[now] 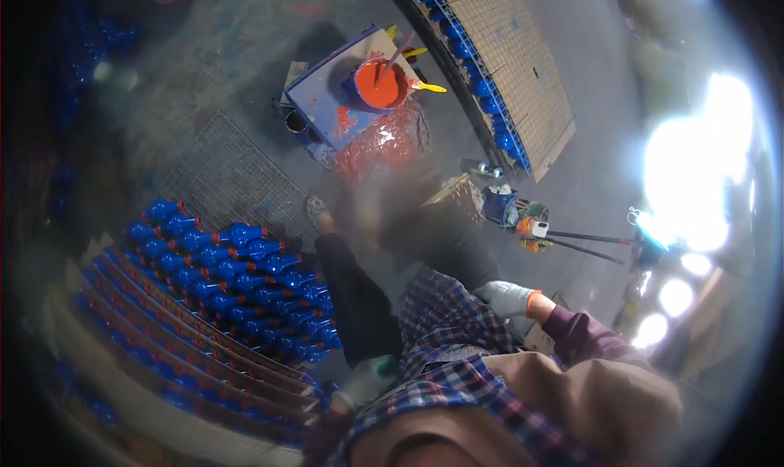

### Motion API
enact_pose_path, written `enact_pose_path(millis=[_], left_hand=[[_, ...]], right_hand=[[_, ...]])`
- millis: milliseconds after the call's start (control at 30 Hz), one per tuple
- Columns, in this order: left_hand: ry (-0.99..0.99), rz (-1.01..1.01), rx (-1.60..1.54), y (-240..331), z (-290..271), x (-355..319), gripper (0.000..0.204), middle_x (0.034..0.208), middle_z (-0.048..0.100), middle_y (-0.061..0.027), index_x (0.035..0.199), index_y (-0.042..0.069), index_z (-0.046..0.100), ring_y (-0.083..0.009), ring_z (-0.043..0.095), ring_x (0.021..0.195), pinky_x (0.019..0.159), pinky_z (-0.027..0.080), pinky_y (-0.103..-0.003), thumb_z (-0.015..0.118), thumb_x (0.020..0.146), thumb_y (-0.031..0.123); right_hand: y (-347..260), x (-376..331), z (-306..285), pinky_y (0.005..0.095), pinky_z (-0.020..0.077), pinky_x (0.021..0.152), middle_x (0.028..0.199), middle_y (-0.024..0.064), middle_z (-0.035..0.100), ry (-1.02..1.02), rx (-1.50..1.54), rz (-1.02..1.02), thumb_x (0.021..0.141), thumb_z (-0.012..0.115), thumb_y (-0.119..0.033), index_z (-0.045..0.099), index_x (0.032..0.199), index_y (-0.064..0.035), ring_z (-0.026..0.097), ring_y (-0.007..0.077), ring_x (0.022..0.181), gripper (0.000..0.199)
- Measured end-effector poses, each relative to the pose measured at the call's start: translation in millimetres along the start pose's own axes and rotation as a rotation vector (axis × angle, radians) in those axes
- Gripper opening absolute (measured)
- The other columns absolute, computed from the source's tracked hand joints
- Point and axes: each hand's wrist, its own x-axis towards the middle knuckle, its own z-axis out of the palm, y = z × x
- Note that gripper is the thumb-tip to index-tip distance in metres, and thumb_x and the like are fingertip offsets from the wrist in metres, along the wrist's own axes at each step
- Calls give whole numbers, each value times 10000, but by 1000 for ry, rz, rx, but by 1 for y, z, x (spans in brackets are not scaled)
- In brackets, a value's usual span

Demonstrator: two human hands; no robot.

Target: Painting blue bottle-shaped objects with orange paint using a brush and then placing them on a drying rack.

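Note:
My right hand (508,299), in a grey glove with an orange cuff, rests beside my right thigh; its fingertips are hard to make out. Low by my left hip is my left hand (369,380), in a pale glove with green on it, dim and blurred, its fingers mostly hidden. Neither hand shows a thing in its grasp. In front of my legs, a bucket of orange-red paint (380,84) with a stick standing in it sits on a paint-smeared blue stand (322,108). A yellow-handled brush (430,86) lies against the bucket's right side.
To my left, several rows of glossy blue bottle-shaped pieces (237,271) with red ends lie beside a wire mesh panel (229,169). A mesh-covered board (506,59) with blue pieces along its edge stands far right. Small items, including a white phone-like object (540,229), lie right.

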Motion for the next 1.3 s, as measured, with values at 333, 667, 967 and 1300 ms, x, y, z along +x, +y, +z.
enact_pose_path(millis=[333,667,967,1300], left_hand=[[-292,92,-280,-29,6,75,276,968,675,-215,1082,52,659,-325,658,876,802,496,-373,661,887,247],[132,31,-366,-48,108,119,308,995,680,-155,1131,33,654,-303,658,940,843,510,-351,685,855,166],[125,45,191,75,-40,341,308,984,672,-110,1123,49,653,-296,654,930,820,512,-363,687,846,179],[559,307,1156,66,-71,445,420,941,628,-17,1259,203,609,-193,637,736,585,512,-326,644,873,365]], right_hand=[[-16,36,-73,441,524,794,939,176,693,552,-81,-58,897,581,-255,659,1052,-94,662,371,910,237],[125,60,-140,461,529,669,806,176,671,-172,-518,18,976,451,-315,618,1177,-182,681,350,786,293],[165,131,-308,407,511,599,804,133,654,675,-446,-374,892,625,-170,638,1015,-88,647,339,695,149],[254,258,-352,322,482,797,934,137,614,1662,-7,-440,947,499,-28,615,1039,19,613,239,835,155]])
